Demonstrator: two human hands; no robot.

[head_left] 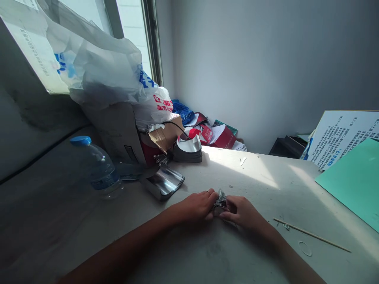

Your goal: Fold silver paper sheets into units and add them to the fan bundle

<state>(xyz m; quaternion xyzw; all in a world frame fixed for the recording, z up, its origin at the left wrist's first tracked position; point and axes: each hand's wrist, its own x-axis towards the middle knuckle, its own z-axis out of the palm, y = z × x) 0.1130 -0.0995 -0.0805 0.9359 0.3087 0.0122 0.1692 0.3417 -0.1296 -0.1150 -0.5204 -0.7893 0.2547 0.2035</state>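
Observation:
My left hand (197,207), with a ring on one finger, and my right hand (241,213) meet at the middle of a pale, scuffed tabletop (251,173). Between their fingers they pinch a small bundle of thin metal pieces (220,201), partly hidden by my fingers. A bent, shiny metal sheet (164,182) lies beyond my left hand. Further back sits a stack of curved metal pieces (188,150). To the right of my right hand lie a thin wooden skewer (310,234) and a small rubber band (304,248).
A plastic water bottle (97,167) with a blue cap stands at the left. Behind it, a cardboard box (118,132) sits under white plastic bags (97,63). A green card (352,177) and a printed board (343,138) are at the right; red packets and papers (217,136) are at the back.

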